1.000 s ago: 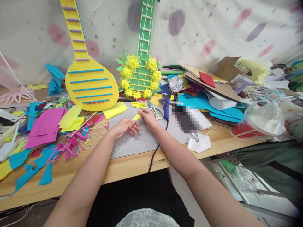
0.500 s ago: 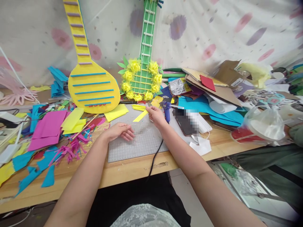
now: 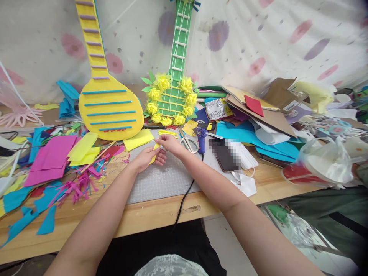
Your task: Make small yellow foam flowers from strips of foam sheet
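Observation:
A narrow yellow paper strip [image 3: 153, 158] runs between my two hands above the grey cutting mat [image 3: 169, 180]. My left hand [image 3: 146, 159] has its thumb against the strip, with the other fingers loosely curled behind. At the strip's upper end, my right hand [image 3: 169, 144] is closed in a pinch. Just beyond that hand lies a small stack of yellow strips [image 3: 168, 132], partly hidden. Scissors [image 3: 189, 145] rest right of it, beside a blue glue gun [image 3: 201, 141]. Yellow paper sheets [image 3: 139, 140] lie behind my left hand.
A yellow paper guitar shape [image 3: 110, 109] and a green one [image 3: 179, 57] with yellow paper flowers lean at the back. Magenta paper [image 3: 51, 159] and scraps cover the left. A phone [image 3: 225, 155], stacked cardboard [image 3: 261, 115] and a bagged bucket [image 3: 313, 168] stand right. A black cord [image 3: 181, 207] crosses the front edge.
My right hand has brought the yellow strip from the stack leftward and nearer to me. My left hand, empty before, now holds it too. The scissors have come into view.

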A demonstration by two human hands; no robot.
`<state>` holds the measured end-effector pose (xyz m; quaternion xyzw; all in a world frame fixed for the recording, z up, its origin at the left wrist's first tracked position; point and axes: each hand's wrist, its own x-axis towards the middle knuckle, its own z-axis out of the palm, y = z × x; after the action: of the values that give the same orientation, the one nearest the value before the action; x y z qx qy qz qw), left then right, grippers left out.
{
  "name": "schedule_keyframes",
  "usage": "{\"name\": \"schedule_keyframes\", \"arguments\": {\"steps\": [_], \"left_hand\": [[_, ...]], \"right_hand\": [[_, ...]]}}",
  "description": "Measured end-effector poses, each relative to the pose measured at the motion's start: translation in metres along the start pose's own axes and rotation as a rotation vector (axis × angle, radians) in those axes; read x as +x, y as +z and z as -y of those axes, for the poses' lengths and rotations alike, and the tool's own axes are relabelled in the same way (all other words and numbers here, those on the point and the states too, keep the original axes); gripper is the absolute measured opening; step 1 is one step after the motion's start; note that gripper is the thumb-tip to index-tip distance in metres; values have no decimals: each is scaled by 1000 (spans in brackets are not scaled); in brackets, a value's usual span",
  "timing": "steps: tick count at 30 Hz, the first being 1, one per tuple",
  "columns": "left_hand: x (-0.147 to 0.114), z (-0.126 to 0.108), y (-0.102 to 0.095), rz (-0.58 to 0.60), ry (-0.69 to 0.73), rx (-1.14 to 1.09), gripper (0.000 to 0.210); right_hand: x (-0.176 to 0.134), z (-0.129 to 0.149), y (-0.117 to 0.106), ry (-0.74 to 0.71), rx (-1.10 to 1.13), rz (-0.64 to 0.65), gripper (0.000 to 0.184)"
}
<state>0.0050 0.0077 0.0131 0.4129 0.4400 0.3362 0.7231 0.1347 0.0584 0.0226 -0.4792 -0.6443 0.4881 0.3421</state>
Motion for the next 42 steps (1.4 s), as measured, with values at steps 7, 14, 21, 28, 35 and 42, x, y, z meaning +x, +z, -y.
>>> {"name": "schedule_keyframes", "arguments": {"steps": [7, 14, 21, 28, 35, 42], "left_hand": [[-1, -2, -6, -33, -1, -46, 25], [-1, -4, -17, 65, -64, -47, 25], [-10, -16, -18, 28, -182, 55, 35], [-12, -15, -29, 12, -212, 120, 38], [-14, -15, -25, 73, -286, 281, 57], [-26, -32, -50, -137, -272, 84, 59]], "right_hand": [[-5, -7, -2, 96, 256, 289, 47], [7, -3, 1, 224, 305, 80, 45], [15, 8, -7, 239, 226, 50, 42], [19, 6, -1, 206, 249, 61, 41], [7, 3, -2, 234, 329, 27, 39], [0, -5, -21, 201, 350, -47, 32]]}}
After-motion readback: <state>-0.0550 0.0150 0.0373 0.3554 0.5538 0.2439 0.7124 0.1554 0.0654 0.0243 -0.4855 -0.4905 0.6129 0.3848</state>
